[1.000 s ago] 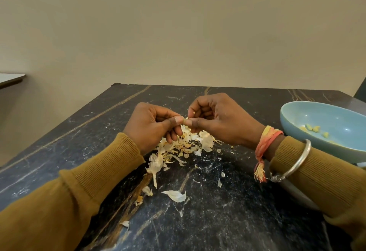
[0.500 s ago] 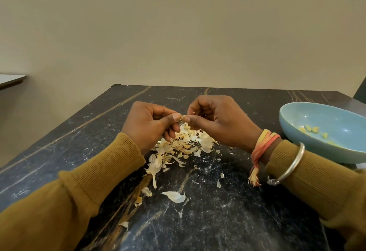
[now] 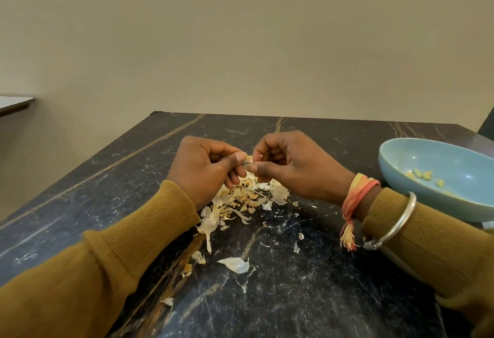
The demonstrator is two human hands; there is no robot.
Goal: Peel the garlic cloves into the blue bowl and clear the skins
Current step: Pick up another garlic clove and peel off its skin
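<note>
Papery stuff, honestly fiddly. I've got the garlic clove (image 3: 249, 159) pinched between my left hand (image 3: 205, 170) and right hand (image 3: 292, 168), both curled tight, just above the skins pile (image 3: 250, 197) on the table (image 3: 294, 297); blue bowl (image 3: 395, 177) sits off right. I'd guess it's light, slick once bare, so grip the ends.

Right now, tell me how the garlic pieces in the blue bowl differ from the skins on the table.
The garlic pieces are yellowish and chunky; the skins are whitish, thin flakes. The garlic pieces are few, inside the blue bowl; the skins are many, heaped and scattered on the dark table. Both lie loose, not held.
</note>
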